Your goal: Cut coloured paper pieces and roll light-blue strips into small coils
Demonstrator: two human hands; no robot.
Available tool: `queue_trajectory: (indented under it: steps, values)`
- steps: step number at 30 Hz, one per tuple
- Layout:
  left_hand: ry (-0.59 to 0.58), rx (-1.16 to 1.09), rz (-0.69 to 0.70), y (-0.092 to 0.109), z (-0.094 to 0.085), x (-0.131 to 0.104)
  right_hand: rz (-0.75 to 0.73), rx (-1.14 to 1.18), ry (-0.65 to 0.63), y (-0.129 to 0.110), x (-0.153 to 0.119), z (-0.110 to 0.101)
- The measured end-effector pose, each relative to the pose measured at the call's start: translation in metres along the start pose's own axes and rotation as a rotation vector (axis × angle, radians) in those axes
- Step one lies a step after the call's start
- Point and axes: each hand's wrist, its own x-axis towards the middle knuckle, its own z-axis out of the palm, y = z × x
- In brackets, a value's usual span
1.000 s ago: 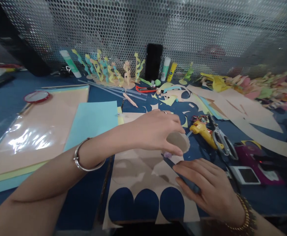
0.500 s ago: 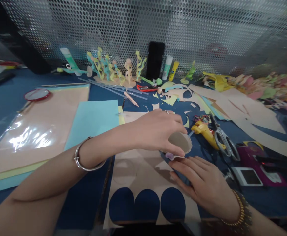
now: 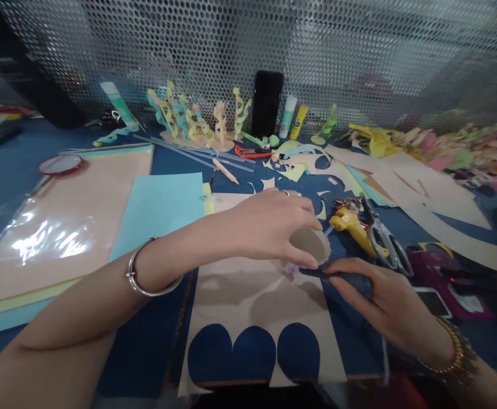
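My left hand (image 3: pixel 278 227) grips a round, hollow, beige-grey piece (image 3: pixel 312 244) like a tube or roll core, with its opening facing up and an uneven rim. A small purple bit (image 3: pixel 291 267) shows under its lower edge. To the right, my right hand (image 3: pixel 384 301) pinches a dark flat piece (image 3: pixel 312 273) between thumb and fingers. That piece reaches in beneath the round one; its kind cannot be made out. Below both hands lies a pale pink sheet (image 3: pixel 248 312) with several rounded cut-outs along its near edge and faint circle outlines.
Near my right hand lie a yellow glue gun (image 3: pixel 354 230), scissors (image 3: pixel 388 247) and a purple item (image 3: pixel 435 278). Paper scraps (image 3: pixel 427 187) spread behind. On the left are a blue sheet (image 3: pixel 158 210) and wrapped paper (image 3: pixel 73 221). Paper spirals (image 3: pixel 192 122) and a phone (image 3: pixel 267 102) stand behind.
My right hand has moved right, away from the round piece, and now pinches the dark flat piece. My left hand still grips the round piece in about the same place.
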Motion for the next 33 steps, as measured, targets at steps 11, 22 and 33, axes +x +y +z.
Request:
queue_trajectory:
  steps: [11,22,33]
  values:
    - [-0.003,-0.003,0.000,0.000,0.001,0.001,0.225,0.194,-0.028,0.024,0.028,-0.009]
    - [-0.001,-0.013,0.011,-0.001,-0.001,0.000,0.139,0.246,-0.060,0.035,0.059,-0.014]
    - [0.098,0.126,0.038,0.001,0.002,0.000,0.030,0.327,-0.099,0.026,0.149,-0.006]
